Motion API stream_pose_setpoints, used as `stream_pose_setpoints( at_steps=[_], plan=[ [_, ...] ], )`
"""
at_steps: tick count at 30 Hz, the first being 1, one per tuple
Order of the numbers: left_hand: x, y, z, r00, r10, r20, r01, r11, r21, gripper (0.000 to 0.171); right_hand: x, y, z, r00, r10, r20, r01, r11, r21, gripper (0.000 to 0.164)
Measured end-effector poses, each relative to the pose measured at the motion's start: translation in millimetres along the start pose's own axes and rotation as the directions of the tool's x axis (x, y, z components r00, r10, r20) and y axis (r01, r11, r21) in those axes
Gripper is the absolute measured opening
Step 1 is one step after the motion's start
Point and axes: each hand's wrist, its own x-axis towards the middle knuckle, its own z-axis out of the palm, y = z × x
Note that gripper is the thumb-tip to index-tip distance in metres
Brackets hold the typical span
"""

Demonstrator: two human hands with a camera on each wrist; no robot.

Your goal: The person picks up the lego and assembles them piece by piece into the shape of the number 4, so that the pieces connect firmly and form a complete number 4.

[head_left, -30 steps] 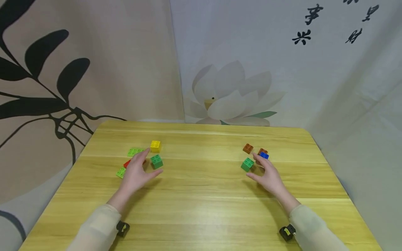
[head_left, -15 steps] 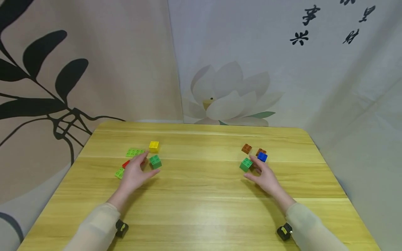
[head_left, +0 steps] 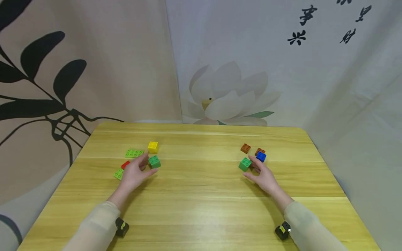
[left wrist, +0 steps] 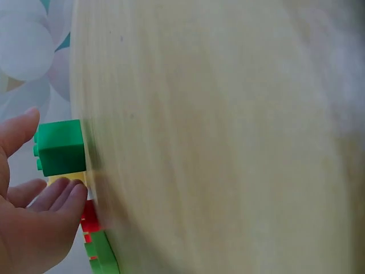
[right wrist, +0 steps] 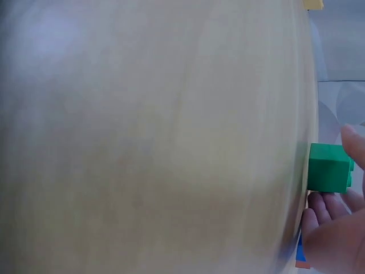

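Observation:
In the head view my left hand [head_left: 135,173] is spread beside a green toy brick [head_left: 154,161], thumb at its near side and fingers at its left. The left wrist view has that green brick [left wrist: 61,147] standing between thumb and fingers, not gripped. On the right, my right hand [head_left: 263,177] curves loosely beside another green brick [head_left: 245,164], its thumb in front and index finger at the brick's right edge. A blue brick [head_left: 261,157] lies just beyond the right fingers. A red brick [head_left: 125,165] and a light green brick [head_left: 119,174] are partly covered by the left hand.
Behind the left hand are a yellow brick [head_left: 153,147] and a long light green brick [head_left: 134,153]. Two brown bricks, one at the back [head_left: 245,148] and one by the blue brick [head_left: 260,151], lie on the right. The wooden table [head_left: 201,202] ends at a printed curtain [head_left: 232,52].
Both hands have drawn in slightly around their green bricks, the thumb and fingers closer together. The right hand has moved a little left, uncovering more of the blue brick. The view has shifted slightly.

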Motion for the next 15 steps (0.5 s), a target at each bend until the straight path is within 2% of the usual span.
stream_pose_setpoints(
  at_steps=[8, 15],
  plan=[
    [2.7, -4.2, 3.7, 1.000, 0.011, -0.007, -0.011, 1.000, 0.016, 0.072, 1.5, 1.3, -1.1, 1.000, -0.003, -0.017, 0.003, 1.000, -0.003, 0.072],
    [5.5, -9.1, 5.3, 0.999, 0.024, -0.026, -0.024, 1.000, -0.007, 0.066, 4.5, 3.8, -0.5, 1.000, 0.011, -0.019, -0.011, 1.000, 0.002, 0.069]
  ],
)
